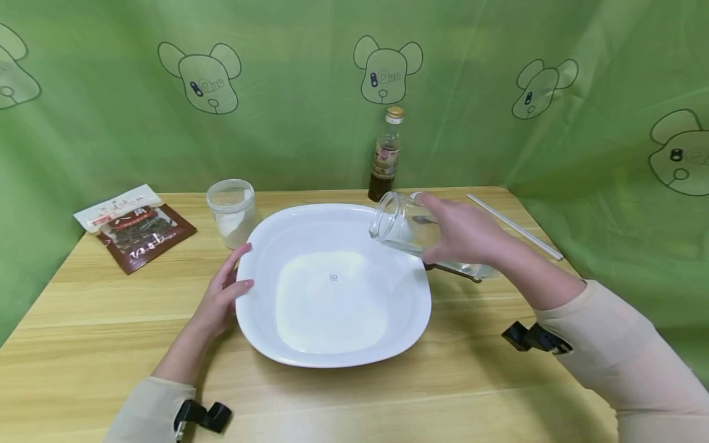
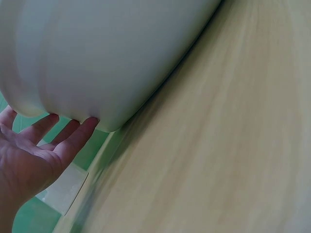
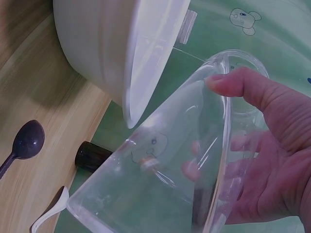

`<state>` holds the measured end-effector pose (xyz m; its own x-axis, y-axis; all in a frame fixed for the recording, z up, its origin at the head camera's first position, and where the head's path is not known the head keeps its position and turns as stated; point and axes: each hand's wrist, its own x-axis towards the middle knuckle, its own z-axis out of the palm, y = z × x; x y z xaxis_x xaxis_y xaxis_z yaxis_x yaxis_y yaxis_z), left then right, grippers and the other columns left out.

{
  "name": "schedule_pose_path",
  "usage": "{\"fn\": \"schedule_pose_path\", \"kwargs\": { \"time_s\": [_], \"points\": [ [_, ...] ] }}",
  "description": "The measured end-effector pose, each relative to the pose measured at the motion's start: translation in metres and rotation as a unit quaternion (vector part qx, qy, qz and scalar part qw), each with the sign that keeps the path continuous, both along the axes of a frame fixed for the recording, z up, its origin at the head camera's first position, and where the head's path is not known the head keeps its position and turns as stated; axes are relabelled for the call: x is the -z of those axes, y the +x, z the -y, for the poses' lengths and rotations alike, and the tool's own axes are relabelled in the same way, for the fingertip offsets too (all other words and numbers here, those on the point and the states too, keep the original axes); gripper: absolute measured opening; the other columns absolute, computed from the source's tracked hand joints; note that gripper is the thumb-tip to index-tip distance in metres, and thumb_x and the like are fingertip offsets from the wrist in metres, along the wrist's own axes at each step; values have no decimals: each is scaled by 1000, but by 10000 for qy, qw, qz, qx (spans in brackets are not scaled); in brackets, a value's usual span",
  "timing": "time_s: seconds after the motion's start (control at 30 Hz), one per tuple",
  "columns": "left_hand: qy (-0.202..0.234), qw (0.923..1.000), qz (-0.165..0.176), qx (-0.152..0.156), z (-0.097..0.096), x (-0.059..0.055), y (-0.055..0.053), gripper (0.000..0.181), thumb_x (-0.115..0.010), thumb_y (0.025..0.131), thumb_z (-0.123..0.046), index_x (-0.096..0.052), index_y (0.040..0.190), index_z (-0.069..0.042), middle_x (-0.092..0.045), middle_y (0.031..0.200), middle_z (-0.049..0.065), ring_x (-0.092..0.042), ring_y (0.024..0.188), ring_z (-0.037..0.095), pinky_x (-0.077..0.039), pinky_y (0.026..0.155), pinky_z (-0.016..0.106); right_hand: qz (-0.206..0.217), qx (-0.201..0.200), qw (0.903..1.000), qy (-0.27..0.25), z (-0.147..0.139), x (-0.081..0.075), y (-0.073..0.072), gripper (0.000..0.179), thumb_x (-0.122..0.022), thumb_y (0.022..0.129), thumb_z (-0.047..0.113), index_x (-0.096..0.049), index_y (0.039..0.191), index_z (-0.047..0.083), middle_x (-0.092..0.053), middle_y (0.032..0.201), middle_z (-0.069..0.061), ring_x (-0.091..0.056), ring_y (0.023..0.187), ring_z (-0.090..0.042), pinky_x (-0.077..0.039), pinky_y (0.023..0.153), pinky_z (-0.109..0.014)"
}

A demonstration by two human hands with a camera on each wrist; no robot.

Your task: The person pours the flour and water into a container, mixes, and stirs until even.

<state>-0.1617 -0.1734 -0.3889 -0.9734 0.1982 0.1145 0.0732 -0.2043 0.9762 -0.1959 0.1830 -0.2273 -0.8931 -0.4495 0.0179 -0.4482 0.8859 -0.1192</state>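
Note:
A white oval basin stands on the wooden table. My left hand is at its left side, with two fingertips at the rim in the head view. In the left wrist view, the spread, fairly straight fingers touch the basin's outer wall. My right hand grips a clear, wide-mouthed jar from above, thumb on one side and fingers on the other. The jar lies tilted with its mouth over the basin's right rim. Clear liquid shows inside it; whether any runs out is hard to tell.
Behind the basin stand a jar of white powder and a dark-liquid bottle. A brown food packet lies at left, a thin clear rod at right. Dark and white spoons lie beside the basin. Green curtain surrounds the table.

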Motion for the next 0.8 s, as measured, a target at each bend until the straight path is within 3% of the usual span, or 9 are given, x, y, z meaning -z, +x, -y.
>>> {"fn": "schedule_pose_path", "kwargs": {
  "time_s": [0.2, 0.33, 0.53, 0.67, 0.8],
  "points": [
    [28, 10000, 26, -5, 0, -1, 1, 61, -43, 80, -3, -24, 136, -16, -24, 132, 19, -49, 99, 20, -49, 71, 37, 38, 28, 10000, -14, 0, 0, 0, 89, -76, 56, 24, -30, 130, 4, -49, 116, -20, -52, 90, -34, -46, 69, -46],
    [1, 10000, 32, 7, 0, 0, 0, 61, -43, 80, -3, -23, 136, -16, -23, 133, 18, -47, 101, 21, -49, 72, 37, 77, 121, 9998, -144, 0, 1, -1, 88, -75, 56, 24, -30, 130, 5, -55, 106, -17, -55, 77, -28, -47, 63, -42],
    [-10, 10000, -9, -9, 1, -2, 1, 60, -43, 80, -3, -23, 136, -16, -23, 134, 18, -47, 101, 20, -49, 72, 36, 256, 267, 9947, -961, -5, 3, -7, 87, -73, 60, 21, -26, 131, 6, -52, 107, -20, -53, 86, -32, -46, 67, -44],
    [24, 10000, -50, -21, 0, -2, 1, 60, -43, 81, -2, -24, 136, -15, -24, 131, 20, -49, 98, 20, -50, 70, 36, 276, 421, 9817, -1837, -12, 8, -13, 87, -74, 61, 17, -24, 132, 7, -48, 111, -22, -48, 95, -36, -42, 76, -48],
    [49, 10000, -45, -15, -1, -2, 1, 60, -42, 81, -2, -24, 136, -15, -25, 131, 20, -50, 97, 21, -50, 69, 37, 172, 607, 9554, -2885, -20, 16, -21, 83, -75, 61, 10, -28, 129, 6, -45, 113, -21, -43, 103, -36, -39, 83, -50]
  ]
}}
